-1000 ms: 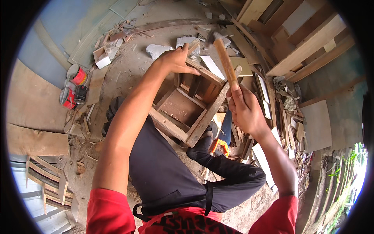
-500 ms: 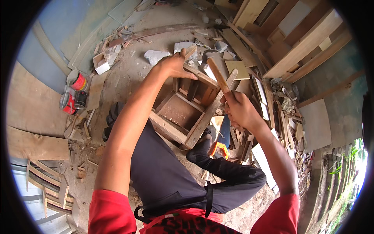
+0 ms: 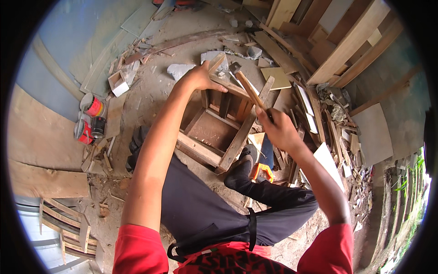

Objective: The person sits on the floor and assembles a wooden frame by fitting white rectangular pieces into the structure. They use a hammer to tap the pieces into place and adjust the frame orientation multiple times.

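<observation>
Left hand [image 3: 200, 78] clasped on the far corner of a frame [image 3: 200, 150], just in front of dark-trousered legs [image 3: 196, 205], right hand [image 3: 277, 128] clamped round a hammer [image 3: 249, 88], lettering [image 3: 230, 264] across the red shirt [image 3: 141, 246], 3 cans [image 3: 94, 106] over there, labels [image 3: 95, 108] unreadable from here.

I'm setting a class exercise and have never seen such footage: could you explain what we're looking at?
There is no machine here: these are a person's own bare hands. The view comes from a fisheye camera worn on the head, looking down, so straight edges bend near the rim. The right hand grips a hammer by its wooden handle; the left hand holds the far side of an open, box-like wooden frame. A handsaw and wood scraps lie on the floor; cans stand at left.
</observation>
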The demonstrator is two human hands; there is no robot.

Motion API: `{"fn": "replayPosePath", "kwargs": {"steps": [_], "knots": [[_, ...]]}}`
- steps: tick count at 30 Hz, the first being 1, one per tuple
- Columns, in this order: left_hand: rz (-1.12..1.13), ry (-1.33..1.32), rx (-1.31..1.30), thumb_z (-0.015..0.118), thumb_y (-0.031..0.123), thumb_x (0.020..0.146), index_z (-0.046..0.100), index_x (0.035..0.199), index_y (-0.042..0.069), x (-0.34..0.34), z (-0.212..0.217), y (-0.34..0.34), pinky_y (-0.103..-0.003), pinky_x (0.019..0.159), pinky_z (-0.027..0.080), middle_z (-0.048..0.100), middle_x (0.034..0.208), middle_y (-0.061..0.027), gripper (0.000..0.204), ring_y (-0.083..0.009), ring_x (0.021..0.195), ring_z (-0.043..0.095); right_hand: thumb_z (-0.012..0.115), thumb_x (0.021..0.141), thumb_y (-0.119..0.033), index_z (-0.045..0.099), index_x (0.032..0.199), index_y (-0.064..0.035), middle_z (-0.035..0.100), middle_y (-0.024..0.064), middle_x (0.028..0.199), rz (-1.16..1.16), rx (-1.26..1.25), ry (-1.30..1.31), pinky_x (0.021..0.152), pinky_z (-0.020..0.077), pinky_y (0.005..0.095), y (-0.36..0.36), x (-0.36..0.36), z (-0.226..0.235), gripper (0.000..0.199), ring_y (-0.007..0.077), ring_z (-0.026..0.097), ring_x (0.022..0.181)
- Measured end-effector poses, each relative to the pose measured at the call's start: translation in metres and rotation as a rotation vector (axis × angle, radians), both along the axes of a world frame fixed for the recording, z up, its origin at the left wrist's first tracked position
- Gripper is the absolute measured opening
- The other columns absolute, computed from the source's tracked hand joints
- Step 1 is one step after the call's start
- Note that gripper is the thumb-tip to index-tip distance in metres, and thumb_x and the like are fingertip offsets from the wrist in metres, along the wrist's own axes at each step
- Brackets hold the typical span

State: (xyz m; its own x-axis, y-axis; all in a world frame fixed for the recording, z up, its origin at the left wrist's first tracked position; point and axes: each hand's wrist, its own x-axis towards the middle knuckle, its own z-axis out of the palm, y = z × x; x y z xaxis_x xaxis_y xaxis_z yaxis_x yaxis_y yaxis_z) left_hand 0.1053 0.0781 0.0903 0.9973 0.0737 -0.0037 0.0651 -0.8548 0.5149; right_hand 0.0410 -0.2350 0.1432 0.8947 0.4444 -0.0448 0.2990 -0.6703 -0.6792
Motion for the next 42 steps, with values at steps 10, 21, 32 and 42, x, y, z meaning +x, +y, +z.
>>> {"fn": "replayPosePath", "kwargs": {"steps": [10,21,32,42], "knots": [[0.239,-0.22,-0.637,0.075,0.041,0.087,0.062,0.104,-0.002,-0.126,0.014,-0.014,-0.026,0.041,0.045,0.057,0.068,0.0,0.048,-0.0089,0.049,0.053,0.083,0.081,-0.028,0.054,0.101,0.0032,0.062,0.0066,0.078,-0.234,0.705,-0.143,0.061,0.0467,0.029,0.003,-0.093,-0.079,0.047,0.0118,0.052,0.067],[0.233,-0.639,-0.665,0.068,0.026,0.094,0.06,0.099,-0.001,-0.185,0.048,-0.055,-0.024,0.042,0.044,0.058,0.075,-0.0014,0.029,-0.0073,0.052,0.053,0.083,0.08,-0.008,0.047,0.105,-0.0026,0.052,0.0021,0.093,-0.217,0.929,0.012,0.072,0.0463,0.0232,-0.008,-0.116,-0.056,0.044,0.0089,0.054,0.085],[0.124,-0.947,-0.56,0.066,0.017,0.094,0.057,0.106,-0.004,-0.181,0.065,-0.051,-0.023,0.044,0.047,0.057,0.091,-0.0054,0.026,-0.0078,0.061,0.056,0.08,0.081,-0.005,0.048,0.116,0.0007,0.054,0.0043,0.103,-0.155,0.973,0.033,0.089,0.0414,0.0265,-0.003,-0.082,-0.033,0.048,0.0124,0.051,0.097],[0.193,-0.811,-0.743,0.068,0.021,0.094,0.059,0.107,-0.003,-0.177,0.084,-0.057,-0.022,0.044,0.047,0.057,0.086,-0.0039,0.029,-0.0071,0.056,0.055,0.08,0.081,-0.007,0.048,0.12,0.0037,0.058,0.0081,0.107,-0.088,0.953,0.009,0.091,0.046,0.0293,-0.012,-0.078,-0.005,0.052,0.015,0.056,0.101]]}}
